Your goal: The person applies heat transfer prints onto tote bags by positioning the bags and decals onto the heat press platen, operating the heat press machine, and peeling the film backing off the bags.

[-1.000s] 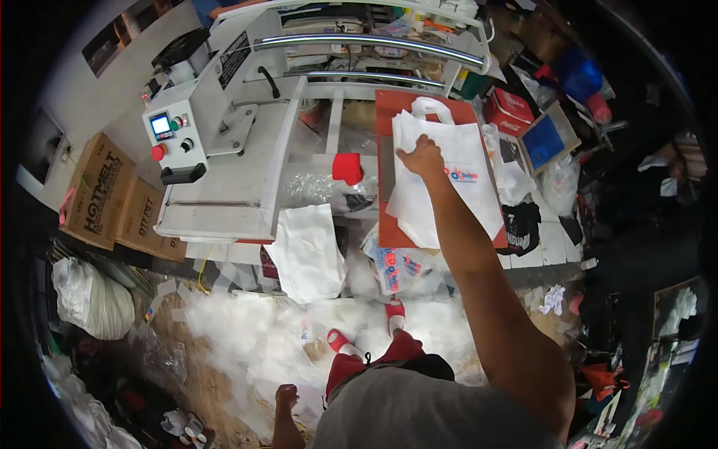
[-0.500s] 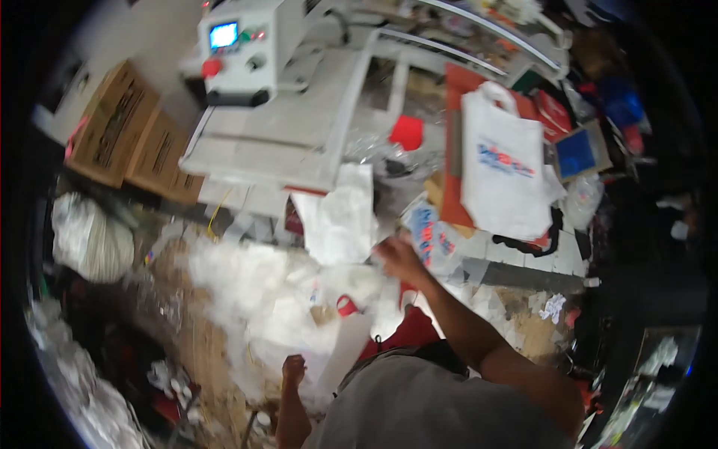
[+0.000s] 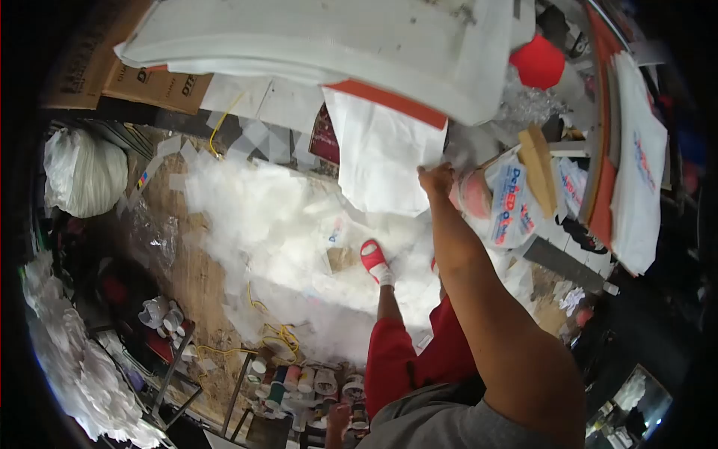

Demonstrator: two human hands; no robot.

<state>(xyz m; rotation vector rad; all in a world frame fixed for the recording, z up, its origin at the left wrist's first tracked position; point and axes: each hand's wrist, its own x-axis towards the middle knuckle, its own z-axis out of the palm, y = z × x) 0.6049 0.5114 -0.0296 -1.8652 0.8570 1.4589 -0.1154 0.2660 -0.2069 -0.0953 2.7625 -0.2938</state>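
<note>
A white fabric bag [image 3: 385,153] hangs over the front of a white machine bed [image 3: 314,41], above an orange-red edge [image 3: 389,103]. My right hand [image 3: 436,179] is at the bag's right edge with its fingers closed on it. My left hand [image 3: 338,417] hangs low beside my body at the bottom of the view, small and blurred, and its fingers are not clear. To the right of my right hand lie a pinkish round thing [image 3: 475,193] and a printed white bag [image 3: 512,202].
White sheets [image 3: 262,217] cover much of the floor around my red slippers [image 3: 372,253]. Cardboard boxes [image 3: 153,86] stand at upper left, with a full white sack [image 3: 84,172] below. More printed bags [image 3: 639,165] lie at right. Several containers [image 3: 305,380] and a yellow cord [image 3: 280,340] are low down.
The view has moved closer to the machine and tilted down. My right hand has come onto the hanging bag's edge. The white sheet beside my left hand no longer shows there.
</note>
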